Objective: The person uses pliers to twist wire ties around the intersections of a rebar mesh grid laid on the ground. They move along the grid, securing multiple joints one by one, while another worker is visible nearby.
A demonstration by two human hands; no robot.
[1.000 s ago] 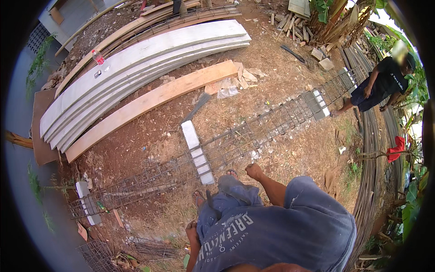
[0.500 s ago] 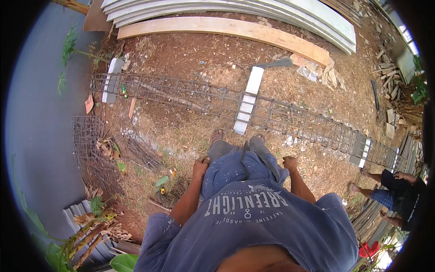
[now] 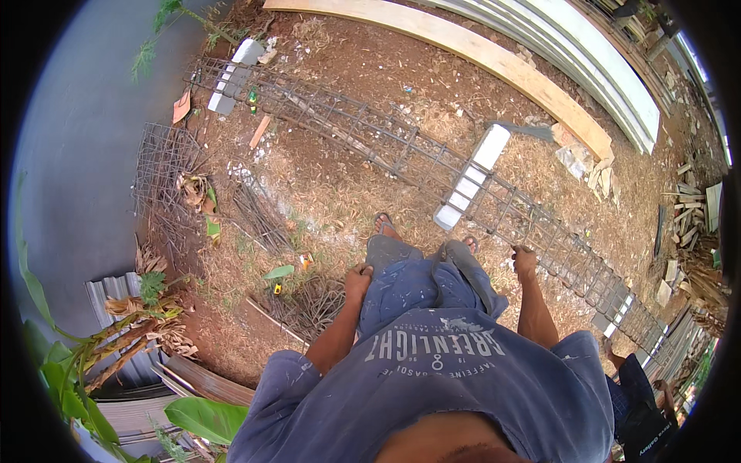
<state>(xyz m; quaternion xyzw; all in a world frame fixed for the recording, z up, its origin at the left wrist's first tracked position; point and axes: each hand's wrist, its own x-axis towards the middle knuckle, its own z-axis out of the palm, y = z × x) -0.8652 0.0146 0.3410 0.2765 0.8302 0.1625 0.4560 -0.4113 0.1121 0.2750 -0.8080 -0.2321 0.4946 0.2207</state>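
The person stands on bare ground just beside a long rebar cage (image 3: 432,166) that lies across the yard, and this cage is the landmark for all the rest. The right hand (image 3: 525,261) is at the near edge of the cage; it looks closed as a fist and seems to touch a bar or hold something small, but I cannot tell which, because the hand is too small in the view. The left hand (image 3: 358,276) hangs at the left thigh, on the near side of the cage and apart from it; its fingers are curled, and I cannot tell if anything is inside. Two white blocks carry the cage: one block (image 3: 471,177) lies under its middle, right in front of the feet, and another block (image 3: 234,76) is under its far left end. Beyond the cage a wooden plank (image 3: 463,50) lies along it, and grey sheets (image 3: 587,54) are behind the plank. On the near side, left of the person, there are loose bars (image 3: 258,220) and a piece of wire mesh (image 3: 158,166). I judge that the step in hand is work on the cage at the place of the right hand, probably fixing the bars there. The next move, I think, calls for bending down and bringing the left hand to the cage too, with care for the feet in sandals near the steel.
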